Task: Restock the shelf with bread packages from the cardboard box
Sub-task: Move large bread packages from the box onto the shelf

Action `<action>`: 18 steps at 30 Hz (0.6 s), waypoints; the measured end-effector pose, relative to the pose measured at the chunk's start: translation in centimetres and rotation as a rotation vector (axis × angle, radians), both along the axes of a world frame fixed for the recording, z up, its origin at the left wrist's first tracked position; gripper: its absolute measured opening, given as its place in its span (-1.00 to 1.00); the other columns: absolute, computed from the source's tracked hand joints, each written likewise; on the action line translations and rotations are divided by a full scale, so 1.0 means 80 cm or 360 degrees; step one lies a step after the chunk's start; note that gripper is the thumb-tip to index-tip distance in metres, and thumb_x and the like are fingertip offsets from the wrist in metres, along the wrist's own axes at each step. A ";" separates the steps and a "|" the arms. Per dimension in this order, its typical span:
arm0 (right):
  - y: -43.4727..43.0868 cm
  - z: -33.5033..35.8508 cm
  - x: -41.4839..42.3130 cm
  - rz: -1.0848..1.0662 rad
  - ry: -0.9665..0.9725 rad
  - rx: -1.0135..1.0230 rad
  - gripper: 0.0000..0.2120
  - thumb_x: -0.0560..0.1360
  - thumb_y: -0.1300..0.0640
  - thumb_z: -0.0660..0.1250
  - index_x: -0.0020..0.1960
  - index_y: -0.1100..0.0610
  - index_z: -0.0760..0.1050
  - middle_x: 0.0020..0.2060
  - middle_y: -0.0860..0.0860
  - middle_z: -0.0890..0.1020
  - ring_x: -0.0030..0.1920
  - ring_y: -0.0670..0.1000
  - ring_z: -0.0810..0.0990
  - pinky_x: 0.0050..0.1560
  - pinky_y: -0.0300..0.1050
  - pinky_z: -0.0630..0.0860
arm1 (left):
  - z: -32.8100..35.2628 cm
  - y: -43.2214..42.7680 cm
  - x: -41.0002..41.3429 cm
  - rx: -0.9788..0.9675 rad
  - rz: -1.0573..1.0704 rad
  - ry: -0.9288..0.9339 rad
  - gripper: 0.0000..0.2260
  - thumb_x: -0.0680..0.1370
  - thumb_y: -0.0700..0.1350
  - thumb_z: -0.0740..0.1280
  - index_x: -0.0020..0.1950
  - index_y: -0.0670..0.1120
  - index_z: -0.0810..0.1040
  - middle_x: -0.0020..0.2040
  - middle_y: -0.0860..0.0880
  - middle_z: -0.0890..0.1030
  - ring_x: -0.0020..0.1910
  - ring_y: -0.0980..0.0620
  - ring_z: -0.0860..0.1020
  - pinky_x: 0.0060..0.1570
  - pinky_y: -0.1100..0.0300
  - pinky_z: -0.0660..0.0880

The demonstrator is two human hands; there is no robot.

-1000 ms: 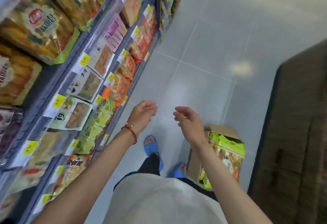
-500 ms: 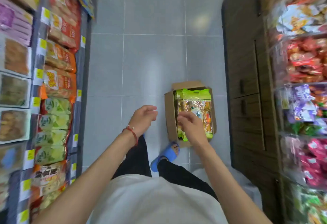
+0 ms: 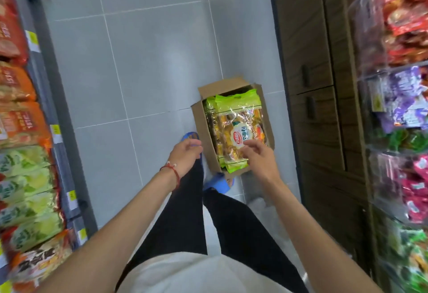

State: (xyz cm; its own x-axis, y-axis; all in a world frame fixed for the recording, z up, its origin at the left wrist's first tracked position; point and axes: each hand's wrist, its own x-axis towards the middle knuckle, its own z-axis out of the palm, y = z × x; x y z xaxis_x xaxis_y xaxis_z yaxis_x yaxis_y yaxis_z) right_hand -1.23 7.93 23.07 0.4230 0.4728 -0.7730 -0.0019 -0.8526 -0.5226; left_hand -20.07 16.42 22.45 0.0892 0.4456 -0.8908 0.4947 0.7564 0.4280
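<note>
Moved: our right hand (image 3: pixel 259 158) has dropped nearer the bread package (image 3: pixel 238 130).
Hands: both loose, empty; left hand (image 3: pixel 185 151) hangs left of it.
Package: in cardboard box (image 3: pixel 203 128), right floor.
Risk: slick wrap may slip our pinch.

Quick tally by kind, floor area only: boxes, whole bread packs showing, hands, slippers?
Open brown cardboard box: 1
Green-and-clear plastic bread package on top: 1, more beneath uncountable
Bare hands: 2, left hand, right hand
Blue slippers: 2
Total: 6
</note>
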 end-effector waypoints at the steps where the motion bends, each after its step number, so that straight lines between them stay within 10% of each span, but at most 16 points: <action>1: 0.007 -0.013 0.008 0.0024 -0.0010 0.0003 -0.78 0.63 0.16 0.34 0.26 0.12 0.58 0.07 0.02 0.67 0.11 0.02 0.65 0.16 -0.09 0.59 | -0.014 0.005 0.008 -0.0031 -0.0038 0.0009 -0.76 0.60 -0.16 0.28 0.25 -0.11 0.55 0.10 -0.09 0.61 0.02 -0.02 0.58 0.18 0.14 0.45; 7: 0.044 -0.113 0.072 0.0458 -0.0143 -0.0044 -0.76 0.64 0.14 0.29 0.28 0.12 0.57 0.08 0.01 0.66 0.05 0.01 0.64 -0.03 -0.18 0.59 | -0.112 -0.005 0.054 -0.0314 -0.0075 0.0081 -0.87 0.57 -0.09 0.30 0.10 0.02 0.56 0.09 -0.09 0.63 0.10 -0.06 0.60 0.11 0.10 0.49; 16: 0.100 -0.305 0.174 0.1264 -0.0379 -0.0052 -0.55 0.62 0.06 0.35 0.47 0.12 0.42 0.44 0.12 0.46 0.44 0.12 0.43 0.46 0.14 0.41 | -0.284 -0.055 0.129 -0.0655 0.0080 0.0204 -0.84 0.49 -0.05 0.45 -0.12 -0.05 0.48 -0.11 -0.03 0.54 -0.05 0.00 0.49 -0.06 0.15 0.46; 18: 0.114 -0.342 0.186 0.1434 -0.0452 -0.0006 -0.46 0.60 0.01 0.38 0.53 0.11 0.36 0.51 0.12 0.36 0.52 0.13 0.32 0.47 0.13 0.35 | -0.320 -0.069 0.144 -0.0730 0.0047 0.0207 -0.69 0.44 -0.01 0.50 0.09 -0.11 0.55 0.04 -0.06 0.61 -0.06 0.01 0.54 -0.18 0.21 0.47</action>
